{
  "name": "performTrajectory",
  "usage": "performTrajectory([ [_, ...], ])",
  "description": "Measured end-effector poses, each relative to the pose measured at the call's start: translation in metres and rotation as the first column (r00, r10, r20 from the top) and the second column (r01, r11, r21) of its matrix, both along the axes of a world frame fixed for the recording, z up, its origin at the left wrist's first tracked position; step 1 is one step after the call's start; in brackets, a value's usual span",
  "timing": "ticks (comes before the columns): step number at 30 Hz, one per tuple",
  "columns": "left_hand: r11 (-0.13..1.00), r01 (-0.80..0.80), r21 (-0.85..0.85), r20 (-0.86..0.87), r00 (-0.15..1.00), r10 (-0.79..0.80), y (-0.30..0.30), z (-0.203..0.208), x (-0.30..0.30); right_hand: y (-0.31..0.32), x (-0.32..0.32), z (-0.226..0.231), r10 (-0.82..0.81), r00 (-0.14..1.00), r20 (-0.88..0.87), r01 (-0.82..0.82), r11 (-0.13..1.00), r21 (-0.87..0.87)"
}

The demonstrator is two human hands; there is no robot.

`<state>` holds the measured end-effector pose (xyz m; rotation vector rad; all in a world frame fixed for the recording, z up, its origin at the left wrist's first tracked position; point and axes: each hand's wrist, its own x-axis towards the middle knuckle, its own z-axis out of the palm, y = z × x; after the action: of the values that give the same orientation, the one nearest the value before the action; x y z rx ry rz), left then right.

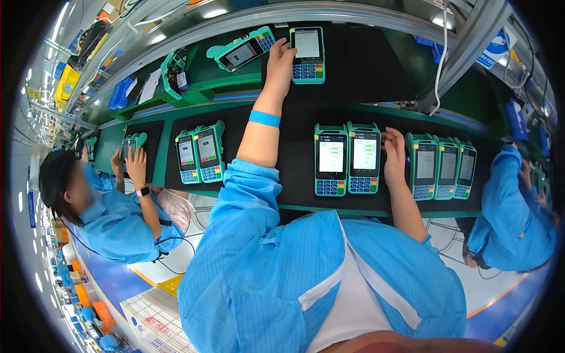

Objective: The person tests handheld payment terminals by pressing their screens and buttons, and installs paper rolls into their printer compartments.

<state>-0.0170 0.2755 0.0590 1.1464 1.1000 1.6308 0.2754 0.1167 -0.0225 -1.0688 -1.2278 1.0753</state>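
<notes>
My left hand (pixel 280 59) reaches up to the raised shelf, its fingers bent against the left edge of a green card payment terminal (pixel 308 56) with a lit screen. Left of that hand another terminal (pixel 244 50) lies tilted. On the bench below, two terminals stand side by side, the left one (pixel 331 160) and the right one (pixel 364 157), both with bright screens. Beside the right one my right hand (pixel 394 153) is held with loosely curved, parted fingers and nothing visible in it. Three more terminals (pixel 446 167) form a row to its right.
Two terminals (pixel 200 154) sit on a black mat farther left. A co-worker (pixel 106 206) handles a terminal at the left; another blue sleeve (pixel 512 206) is at the right. A white cable (pixel 444 56) hangs by the metal post (pixel 471 53). A blue bin (pixel 121 93) stands on the shelf.
</notes>
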Motion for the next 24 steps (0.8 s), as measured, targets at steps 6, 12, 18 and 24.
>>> performTrajectory([
  [6, 0.998, -0.020, 0.060, -0.303, 0.952, 0.037, -0.008, -0.002, 0.004, 0.001, -0.001, 0.003, 0.019, 1.000, -0.006, -0.019, 0.999, -0.045],
  [12, 0.998, -0.027, 0.051, -0.395, 0.917, 0.045, -0.005, -0.001, 0.006, 0.003, 0.002, 0.005, 0.052, 0.998, -0.027, -0.053, 0.998, -0.036],
  [18, 0.993, -0.095, 0.070, -0.478, 0.871, 0.116, 0.001, -0.006, 0.006, 0.003, 0.003, 0.005, 0.069, 0.996, -0.060, -0.071, 0.997, -0.036],
  [24, 0.993, -0.068, 0.097, -0.283, 0.955, 0.093, -0.013, 0.002, 0.009, 0.002, 0.002, 0.004, 0.077, 0.996, -0.036, -0.079, 0.995, -0.059],
])
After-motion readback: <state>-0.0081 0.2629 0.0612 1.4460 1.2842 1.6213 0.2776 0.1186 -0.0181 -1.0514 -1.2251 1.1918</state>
